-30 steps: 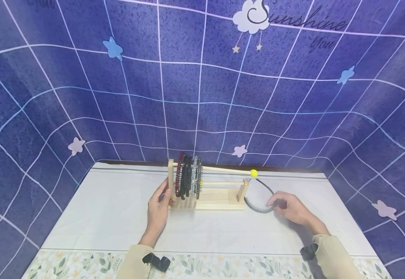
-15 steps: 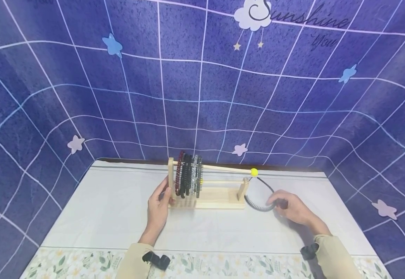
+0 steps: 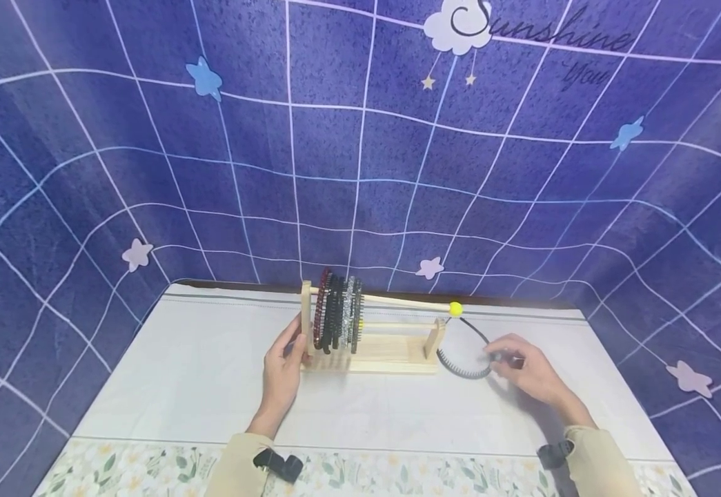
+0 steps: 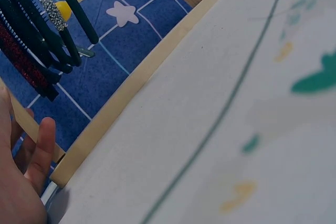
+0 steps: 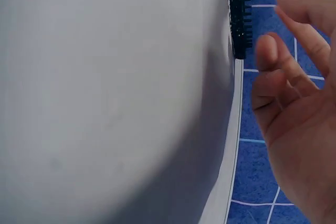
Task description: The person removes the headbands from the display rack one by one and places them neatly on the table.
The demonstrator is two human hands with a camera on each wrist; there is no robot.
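Note:
A wooden headband rack point(image 3: 391, 367) stands on the table, its upper bar ending in a yellow ball point(image 3: 455, 309). Several toothed headbands point(image 3: 338, 314), dark red, black and silvery, hang at the left of that bar. My left hand point(image 3: 281, 373) grips the rack's left post, thumb in front and fingers behind; the left wrist view shows this post point(image 4: 31, 127) beside the fingers. A single dark toothed headband point(image 3: 464, 374) lies right of the rack. Beside its right end is my right hand point(image 3: 528, 373), fingers parted, and the right wrist view shows a gap between fingers and headband point(image 5: 240, 19).
White cloth point(image 3: 211, 373) covers the table, with a flowered strip point(image 3: 348, 473) along the near edge. A blue gridded curtain point(image 3: 335, 152) rises behind and at both sides. Below the upper bar runs a lower rod point(image 3: 403, 325) of the rack.
My right hand has let go of the dark headband and opened its fingers, shifting slightly right. The headband stays on the table. My left hand keeps its grip on the rack.

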